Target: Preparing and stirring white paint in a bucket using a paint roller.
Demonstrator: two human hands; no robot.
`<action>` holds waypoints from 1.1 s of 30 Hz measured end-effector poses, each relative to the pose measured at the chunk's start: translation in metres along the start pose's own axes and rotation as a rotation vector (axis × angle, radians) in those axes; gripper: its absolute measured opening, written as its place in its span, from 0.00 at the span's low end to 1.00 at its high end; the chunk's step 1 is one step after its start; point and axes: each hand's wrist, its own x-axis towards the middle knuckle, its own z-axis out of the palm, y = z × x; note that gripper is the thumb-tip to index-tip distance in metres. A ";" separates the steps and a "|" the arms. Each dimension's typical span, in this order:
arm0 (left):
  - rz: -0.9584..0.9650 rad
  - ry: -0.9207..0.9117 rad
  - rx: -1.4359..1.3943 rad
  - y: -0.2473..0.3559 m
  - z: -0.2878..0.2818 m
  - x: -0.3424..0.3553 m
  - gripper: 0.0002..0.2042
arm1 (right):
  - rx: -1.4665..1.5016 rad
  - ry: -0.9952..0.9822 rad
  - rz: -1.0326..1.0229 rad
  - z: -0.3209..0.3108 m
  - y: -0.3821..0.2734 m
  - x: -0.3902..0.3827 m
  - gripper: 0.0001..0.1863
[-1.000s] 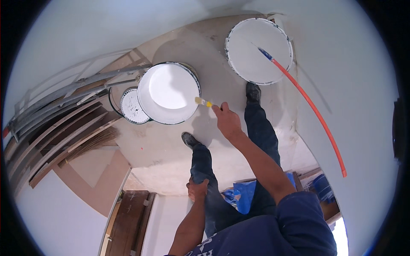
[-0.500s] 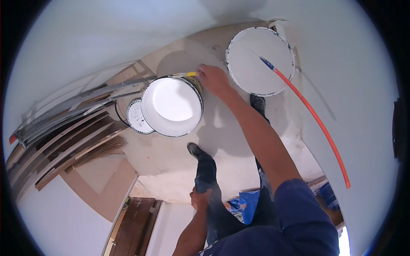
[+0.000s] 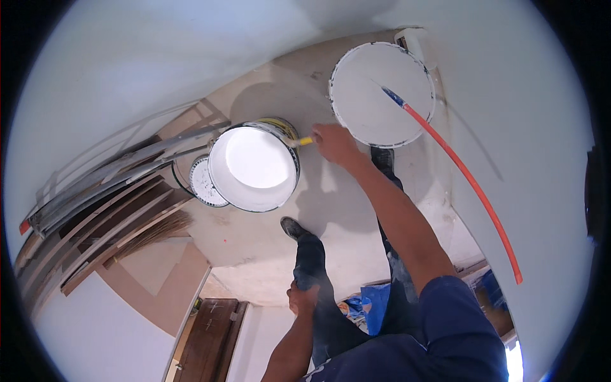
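My right hand (image 3: pixel 334 144) is closed round the yellow handle of a paintbrush (image 3: pixel 306 141). The brush head is at the right rim of a white bucket (image 3: pixel 289 188); whether it touches the rim I cannot tell. White paint (image 3: pixel 258 157), brightly lit, shows inside the bucket. My left hand (image 3: pixel 302 298) rests on my left knee, fingers wrapped round the dark trouser leg. Ahead and to the right stands a round white tub or lid (image 3: pixel 366 83) with a paint-marked rim. Across it reaches a long orange-red rod (image 3: pixel 468 170) with a blue end and thin tip.
A paint-spotted round lid (image 3: pixel 205 183) lies beside the bucket. Metal bars and wooden boards (image 3: pixel 121 210) are stacked on the left, with a straw broom (image 3: pixel 153 234). White walls rise ahead and right. My shoes (image 3: pixel 293 228) stand on the dusty floor. Behind are blue bags (image 3: pixel 375 305).
My right hand has moved nearer and slightly right, carrying the paintbrush from the bucket's far side to its right rim. My left hand stays on the knee.
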 end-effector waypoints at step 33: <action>0.056 -0.003 -0.005 0.027 -0.008 0.003 0.43 | 0.189 0.655 0.223 -0.122 0.024 -0.143 0.09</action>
